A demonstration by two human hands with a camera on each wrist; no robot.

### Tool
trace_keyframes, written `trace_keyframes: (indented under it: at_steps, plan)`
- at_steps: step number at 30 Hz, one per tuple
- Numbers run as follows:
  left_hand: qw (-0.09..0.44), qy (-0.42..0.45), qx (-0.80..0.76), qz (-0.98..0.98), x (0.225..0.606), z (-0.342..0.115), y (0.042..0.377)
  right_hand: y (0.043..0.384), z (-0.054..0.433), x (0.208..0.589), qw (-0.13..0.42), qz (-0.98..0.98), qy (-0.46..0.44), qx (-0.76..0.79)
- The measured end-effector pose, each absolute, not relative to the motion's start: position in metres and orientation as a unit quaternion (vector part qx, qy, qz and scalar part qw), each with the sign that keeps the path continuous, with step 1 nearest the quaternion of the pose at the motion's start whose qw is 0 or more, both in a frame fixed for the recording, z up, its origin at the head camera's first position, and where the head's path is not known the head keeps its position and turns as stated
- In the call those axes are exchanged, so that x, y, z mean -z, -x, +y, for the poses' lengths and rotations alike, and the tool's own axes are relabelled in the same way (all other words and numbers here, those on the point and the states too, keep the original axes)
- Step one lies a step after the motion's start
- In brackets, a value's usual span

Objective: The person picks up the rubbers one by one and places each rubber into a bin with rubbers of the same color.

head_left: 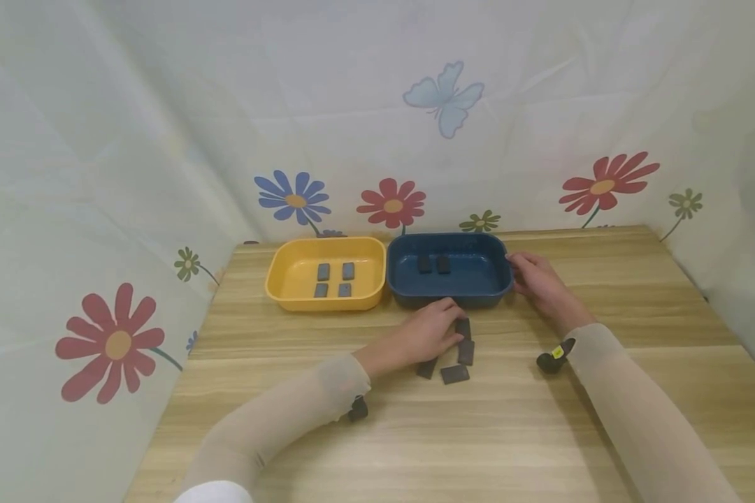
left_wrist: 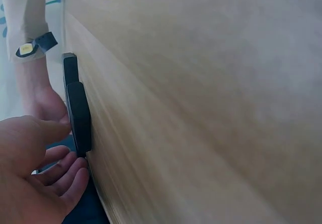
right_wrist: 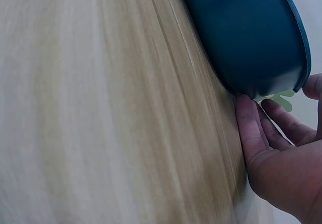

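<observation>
My left hand (head_left: 424,334) is at the small pile on the table, thumb and fingers holding a dark rectangular tile (head_left: 463,328). Several similar tiles lie close by, one tile (head_left: 456,374) nearer me and another tile (head_left: 426,367) partly under the hand. In the left wrist view, a dark tile (left_wrist: 80,116) sits beside the thumb. My right hand (head_left: 544,285) touches the outer right end of the blue basin (head_left: 449,300); in the right wrist view its thumb is by the rim and a fingertip meets the base. Two dark tiles (head_left: 434,264) are inside this basin.
A yellow basin (head_left: 327,305) stands left of the blue one, with several grey tiles (head_left: 335,279) spaced apart inside. Both basins are near the back of the wooden table (head_left: 415,447). A flowered cloth (head_left: 352,105) hangs behind and at the sides.
</observation>
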State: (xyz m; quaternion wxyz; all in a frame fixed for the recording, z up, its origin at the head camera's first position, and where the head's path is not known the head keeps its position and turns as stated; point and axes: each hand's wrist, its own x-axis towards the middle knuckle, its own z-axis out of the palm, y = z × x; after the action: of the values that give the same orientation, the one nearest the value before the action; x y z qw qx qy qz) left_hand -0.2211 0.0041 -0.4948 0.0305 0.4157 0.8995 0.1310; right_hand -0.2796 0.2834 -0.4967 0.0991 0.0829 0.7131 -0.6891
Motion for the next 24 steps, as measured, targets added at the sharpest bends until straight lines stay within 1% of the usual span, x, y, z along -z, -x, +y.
trace_keyframes:
  at_steps: [15, 24]
  plan:
    - [0.043, -0.406, -0.116, 0.905, 0.4921, 0.0072, 0.2202, 0.2769, 0.2847, 0.4984, 0.092, 0.713, -0.077, 0.691]
    - [0.036, -0.409, -0.086, 0.908, 0.4935, 0.0083, 0.2201, 0.2775, 0.2836, 0.4993, 0.090, 0.710, -0.077, 0.694]
